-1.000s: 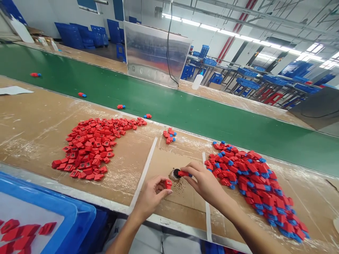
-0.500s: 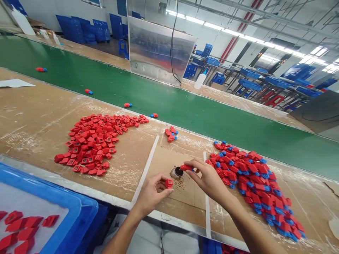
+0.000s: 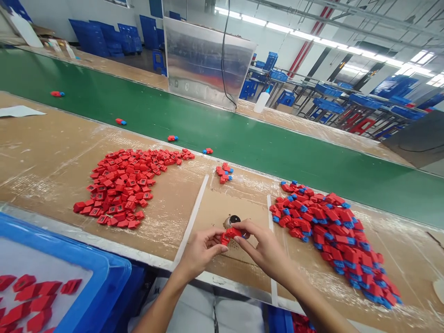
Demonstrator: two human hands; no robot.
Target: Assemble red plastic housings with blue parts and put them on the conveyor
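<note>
My left hand (image 3: 203, 249) is closed on a small red piece (image 3: 225, 238) low in the middle of the bench. Against it, my right hand (image 3: 260, 240) pinches a red piece with a blue end (image 3: 234, 232); the two pieces meet between my fingers. Just behind the fingertips stands a small round jar (image 3: 233, 220) with a black top, partly hidden by my right hand. Brown specks lie on the cardboard near it. A heap of red pieces (image 3: 125, 185) is on the left, and a heap of red-and-blue pieces (image 3: 340, 231) on the right.
A green conveyor belt (image 3: 277, 148) crosses behind the bench, carrying several red-and-blue pieces. A small cluster of such pieces (image 3: 224, 173) lies behind the jar. At the lower left is a blue tray (image 3: 104, 273) holding red pieces. A metal panel (image 3: 208, 64) stands beyond the belt.
My right hand has brought its red-and-blue piece from the jar's top down and left to the red piece in my left hand. Pieces on the belt have shifted slightly right.
</note>
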